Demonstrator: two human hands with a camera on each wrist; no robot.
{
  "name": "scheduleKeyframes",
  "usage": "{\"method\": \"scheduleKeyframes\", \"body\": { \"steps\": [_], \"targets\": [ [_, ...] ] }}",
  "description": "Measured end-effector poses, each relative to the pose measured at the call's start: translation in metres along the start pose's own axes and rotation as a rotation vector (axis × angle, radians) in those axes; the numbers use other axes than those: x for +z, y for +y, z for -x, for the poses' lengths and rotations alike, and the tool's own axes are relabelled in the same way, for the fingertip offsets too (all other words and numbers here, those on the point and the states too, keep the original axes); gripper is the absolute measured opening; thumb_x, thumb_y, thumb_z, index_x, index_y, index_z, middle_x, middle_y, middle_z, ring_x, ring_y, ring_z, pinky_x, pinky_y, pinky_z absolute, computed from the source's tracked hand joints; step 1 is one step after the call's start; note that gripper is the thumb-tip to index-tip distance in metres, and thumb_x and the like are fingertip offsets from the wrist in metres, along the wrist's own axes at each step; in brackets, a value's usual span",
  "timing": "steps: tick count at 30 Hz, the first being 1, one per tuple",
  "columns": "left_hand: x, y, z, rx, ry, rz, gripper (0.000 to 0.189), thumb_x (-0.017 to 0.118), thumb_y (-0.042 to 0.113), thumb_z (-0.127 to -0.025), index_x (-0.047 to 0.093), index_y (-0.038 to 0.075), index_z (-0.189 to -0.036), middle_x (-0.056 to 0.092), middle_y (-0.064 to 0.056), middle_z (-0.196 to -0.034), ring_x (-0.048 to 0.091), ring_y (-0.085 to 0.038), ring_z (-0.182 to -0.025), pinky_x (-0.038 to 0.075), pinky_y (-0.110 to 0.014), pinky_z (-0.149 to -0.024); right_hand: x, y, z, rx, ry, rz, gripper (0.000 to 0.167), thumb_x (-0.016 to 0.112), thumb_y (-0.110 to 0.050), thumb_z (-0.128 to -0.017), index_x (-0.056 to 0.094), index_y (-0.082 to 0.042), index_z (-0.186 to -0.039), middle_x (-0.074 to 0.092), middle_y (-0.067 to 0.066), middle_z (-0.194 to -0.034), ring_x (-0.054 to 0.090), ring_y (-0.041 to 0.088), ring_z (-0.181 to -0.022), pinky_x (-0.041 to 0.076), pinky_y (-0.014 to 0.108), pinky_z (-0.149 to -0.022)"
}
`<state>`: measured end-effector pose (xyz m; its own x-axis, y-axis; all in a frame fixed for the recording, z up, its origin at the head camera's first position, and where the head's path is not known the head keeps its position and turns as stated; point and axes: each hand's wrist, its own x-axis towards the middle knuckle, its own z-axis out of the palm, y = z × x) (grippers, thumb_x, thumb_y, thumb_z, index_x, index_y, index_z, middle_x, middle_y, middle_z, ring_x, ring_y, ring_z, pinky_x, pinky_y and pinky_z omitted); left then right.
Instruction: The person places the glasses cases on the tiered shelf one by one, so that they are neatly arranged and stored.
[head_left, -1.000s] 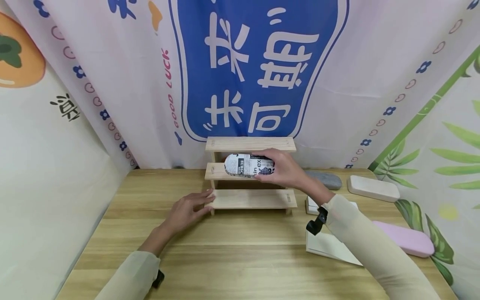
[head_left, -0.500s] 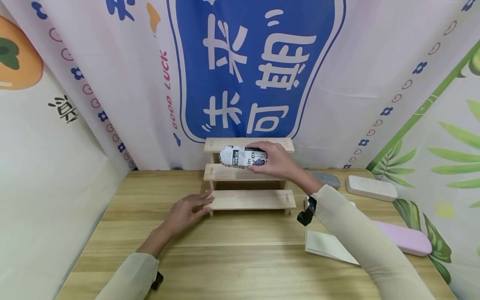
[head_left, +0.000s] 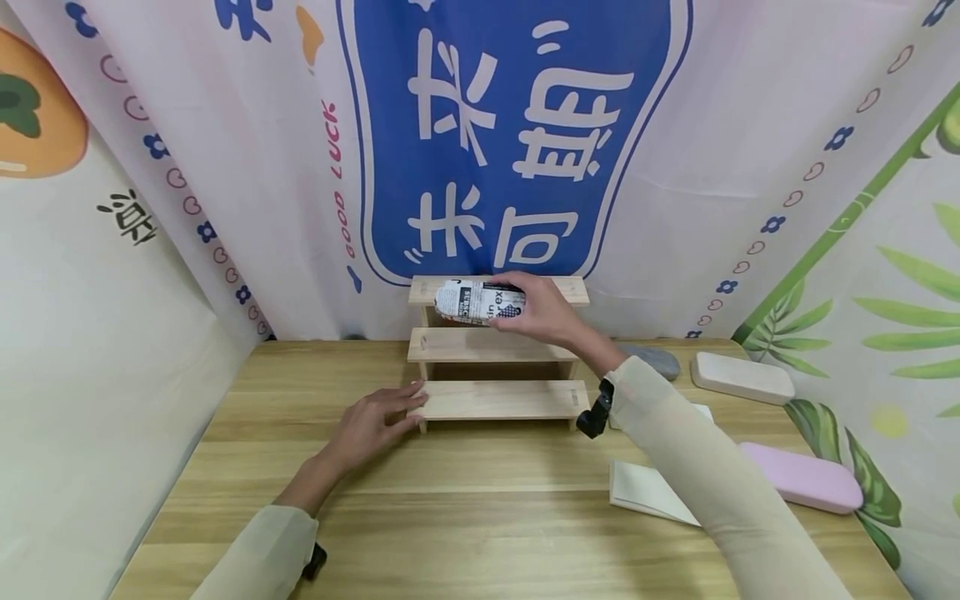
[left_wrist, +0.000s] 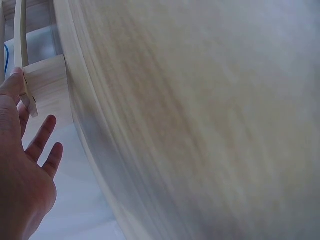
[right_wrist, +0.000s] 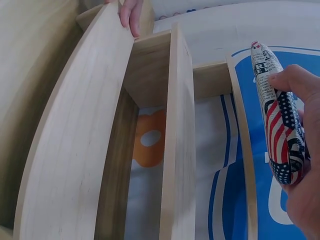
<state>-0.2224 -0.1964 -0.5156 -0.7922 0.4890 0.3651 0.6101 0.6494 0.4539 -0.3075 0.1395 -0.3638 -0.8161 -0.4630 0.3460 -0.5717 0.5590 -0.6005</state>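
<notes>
A three-tier wooden shelf stands against the back curtain in the head view. My right hand holds a newspaper-print glasses case lengthwise, thumb on one side and fingers on the other. From the head view the case overlaps the top tier. The right wrist view shows the case raised beside the top tier, with stripes and stars along its lower part. My left hand grips the left end of the bottom tier between thumb and fingers. In the left wrist view, other fingers of that hand spread away from the board.
Right of the shelf lie a grey glasses case, a white case and a pink case. White folded card-like pieces lie near the right forearm. Printed curtains enclose the wooden table.
My right hand has lifted the newspaper-print glasses case from in front of the middle tier up and slightly left, toward the top tier. The left hand stays on the shelf's end.
</notes>
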Motion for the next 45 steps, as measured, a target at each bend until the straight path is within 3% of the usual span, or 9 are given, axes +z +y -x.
{"method": "scheduleKeyframes", "body": {
  "steps": [6, 18, 27, 31, 36, 45],
  "targets": [
    [0.001, -0.001, 0.0, 0.008, 0.009, -0.001, 0.038, 0.08, 0.026, -0.097, 0.075, 0.017, -0.133, 0.061, -0.005, -0.15, 0.066, -0.036, -0.128, 0.059, -0.057, -0.1, 0.003, 0.005, -0.007, -0.001, 0.0, -0.011, 0.065, 0.09, -0.023, -0.081, 0.067, -0.007, -0.14, 0.068, 0.015, -0.135, 0.065, 0.027, -0.107, 0.058, 0.039, -0.089],
    [0.002, -0.002, -0.002, 0.014, 0.012, -0.001, 0.038, 0.08, 0.026, -0.097, 0.075, 0.017, -0.133, 0.062, -0.004, -0.15, 0.067, -0.036, -0.128, 0.06, -0.056, -0.099, 0.01, 0.012, -0.019, 0.013, 0.028, 0.013, 0.065, 0.093, -0.022, -0.077, 0.07, -0.007, -0.137, 0.065, 0.011, -0.126, 0.059, 0.026, -0.111, 0.055, 0.042, -0.096],
    [0.003, -0.002, 0.0, 0.016, 0.016, 0.007, 0.038, 0.08, 0.025, -0.096, 0.075, 0.016, -0.133, 0.062, -0.006, -0.15, 0.066, -0.036, -0.128, 0.058, -0.057, -0.102, 0.017, 0.016, -0.027, 0.03, 0.034, 0.017, 0.07, 0.092, -0.026, -0.079, 0.067, -0.007, -0.141, 0.065, 0.012, -0.138, 0.059, 0.027, -0.121, 0.053, 0.044, -0.105],
    [0.003, -0.002, 0.0, 0.017, 0.027, 0.014, 0.038, 0.081, 0.025, -0.096, 0.075, 0.016, -0.132, 0.063, -0.005, -0.149, 0.067, -0.036, -0.128, 0.057, -0.057, -0.103, 0.02, 0.016, -0.031, 0.036, 0.044, 0.004, 0.068, 0.092, -0.024, -0.08, 0.067, -0.009, -0.142, 0.064, 0.012, -0.141, 0.059, 0.027, -0.122, 0.054, 0.043, -0.103],
    [0.002, -0.001, -0.001, 0.012, 0.022, 0.014, 0.038, 0.081, 0.026, -0.096, 0.075, 0.017, -0.132, 0.063, -0.005, -0.149, 0.067, -0.035, -0.128, 0.057, -0.057, -0.103, 0.024, 0.015, -0.035, 0.048, 0.048, -0.031, 0.065, 0.092, -0.024, -0.083, 0.068, -0.01, -0.141, 0.066, 0.011, -0.134, 0.06, 0.025, -0.11, 0.055, 0.039, -0.093],
    [0.003, -0.002, -0.001, 0.016, 0.03, 0.006, 0.038, 0.081, 0.026, -0.095, 0.076, 0.017, -0.132, 0.063, -0.005, -0.149, 0.067, -0.035, -0.128, 0.057, -0.057, -0.103, 0.036, 0.012, -0.045, 0.041, 0.05, -0.033, 0.063, 0.09, -0.027, -0.086, 0.067, -0.009, -0.141, 0.064, 0.012, -0.141, 0.062, 0.025, -0.114, 0.056, 0.038, -0.094]
  ]
}}
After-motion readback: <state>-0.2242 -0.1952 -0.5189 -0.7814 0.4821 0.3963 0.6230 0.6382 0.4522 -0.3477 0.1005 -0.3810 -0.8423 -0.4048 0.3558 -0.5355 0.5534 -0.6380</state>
